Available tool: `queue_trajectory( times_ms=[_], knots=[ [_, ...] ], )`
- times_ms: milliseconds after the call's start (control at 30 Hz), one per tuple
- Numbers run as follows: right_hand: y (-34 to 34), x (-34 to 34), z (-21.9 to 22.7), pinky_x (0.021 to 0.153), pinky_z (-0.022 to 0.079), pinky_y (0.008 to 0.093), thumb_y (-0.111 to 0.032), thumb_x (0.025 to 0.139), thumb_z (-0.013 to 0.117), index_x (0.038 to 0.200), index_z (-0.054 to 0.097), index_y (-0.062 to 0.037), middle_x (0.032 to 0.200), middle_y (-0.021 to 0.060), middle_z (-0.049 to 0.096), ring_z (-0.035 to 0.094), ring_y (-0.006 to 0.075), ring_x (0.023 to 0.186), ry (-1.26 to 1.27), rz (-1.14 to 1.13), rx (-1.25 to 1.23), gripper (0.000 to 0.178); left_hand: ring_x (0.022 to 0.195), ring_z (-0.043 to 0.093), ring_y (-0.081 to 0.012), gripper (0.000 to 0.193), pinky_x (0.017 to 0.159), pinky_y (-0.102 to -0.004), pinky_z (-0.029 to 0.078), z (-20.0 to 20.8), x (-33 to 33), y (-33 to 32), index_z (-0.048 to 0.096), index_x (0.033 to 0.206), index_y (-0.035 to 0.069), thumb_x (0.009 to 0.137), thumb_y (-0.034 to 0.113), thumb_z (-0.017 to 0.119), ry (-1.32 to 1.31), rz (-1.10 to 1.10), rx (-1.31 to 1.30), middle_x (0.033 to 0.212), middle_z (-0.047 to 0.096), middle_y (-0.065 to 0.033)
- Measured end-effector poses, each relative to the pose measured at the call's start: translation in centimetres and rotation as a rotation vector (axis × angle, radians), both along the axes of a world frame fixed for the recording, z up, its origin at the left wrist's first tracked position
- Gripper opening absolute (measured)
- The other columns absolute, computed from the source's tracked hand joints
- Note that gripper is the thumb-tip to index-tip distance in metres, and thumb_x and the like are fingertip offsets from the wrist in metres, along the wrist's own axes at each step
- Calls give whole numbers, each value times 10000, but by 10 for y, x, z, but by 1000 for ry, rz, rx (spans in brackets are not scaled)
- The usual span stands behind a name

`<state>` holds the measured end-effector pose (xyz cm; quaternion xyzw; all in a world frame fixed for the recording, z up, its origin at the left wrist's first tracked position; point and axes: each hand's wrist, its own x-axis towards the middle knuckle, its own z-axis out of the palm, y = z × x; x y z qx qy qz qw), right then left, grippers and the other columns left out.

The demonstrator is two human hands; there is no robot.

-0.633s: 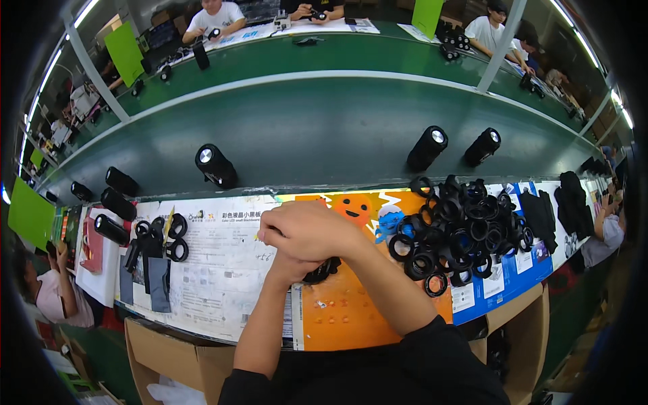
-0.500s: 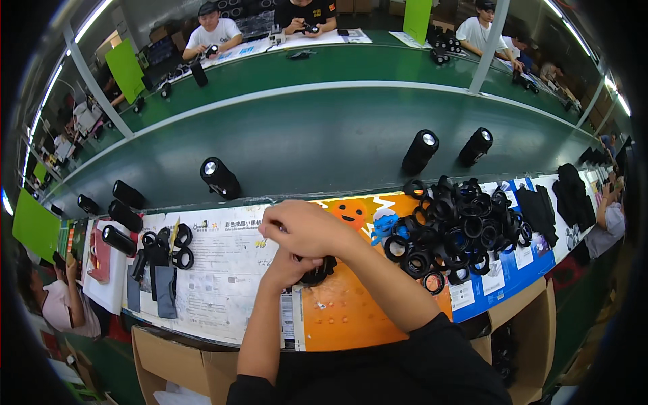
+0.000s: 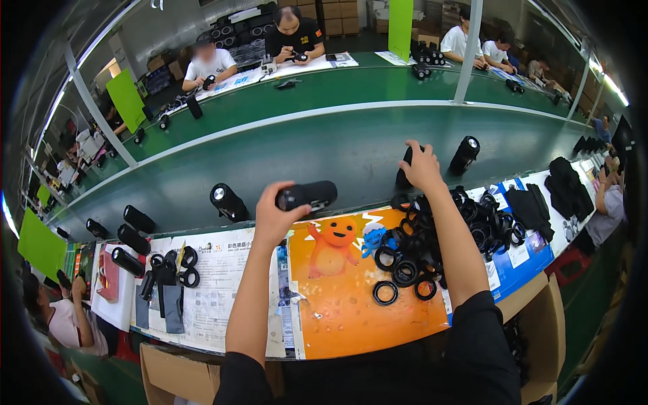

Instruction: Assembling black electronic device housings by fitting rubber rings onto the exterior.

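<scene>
Just past the far edge of the orange poster [image 3: 368,327], holding a black speaker [image 3: 320,195] sideways in the left hand [image 3: 273,217], pinching one end between thumb and fingers. Farther right past that edge, bending the right hand [image 3: 424,169] around another black speaker [image 3: 404,177] on the green belt [image 3: 324,148]; being unable to tell how tightly. Seeing a heap of black rings [image 3: 420,248] on the poster's right side.
</scene>
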<state>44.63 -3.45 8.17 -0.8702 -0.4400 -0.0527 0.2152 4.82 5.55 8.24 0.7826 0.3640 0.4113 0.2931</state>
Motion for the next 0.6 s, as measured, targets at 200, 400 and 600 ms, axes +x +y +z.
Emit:
queue_trajectory(
  times_ms=[200, 400, 600],
  knots=[
    [-22, -36, 10, 1095, 479, 578, -245, 955, 848, 1537, 615, -184, 1449, 251, 601, 607, 459, 1304, -132, 227, 219, 630, 1282, 646, -405, 721, 1123, -456, 543, 6, 56, 64, 629, 1371, 50, 739, 77, 975, 125, -7, 210, 1354, 647, -179],
    [-58, -117, 60, 1136, 522, 502, -229, 956, 865, 1520, 608, -101, 1415, 220, 626, 627, 441, 1317, 202, 494, 454, 633, 1383, 569, -429, 679, 1194, -498, 482, -10, 63, 67, 613, 1467, 67, 846, 58, 886, 188, -102, 342, 1510, 584, -195],
    [-85, -174, 64, 1103, 554, 409, -308, 850, 991, 1513, 604, -14, 1370, 201, 707, 716, 309, 1250, 581, 572, 488, 822, 1336, 656, -325, 474, 1141, -450, 514, -1, 42, -14, 618, 1476, 63, 1066, 255, 760, -266, -267, 26, 1446, 658, -174]
  ],
)
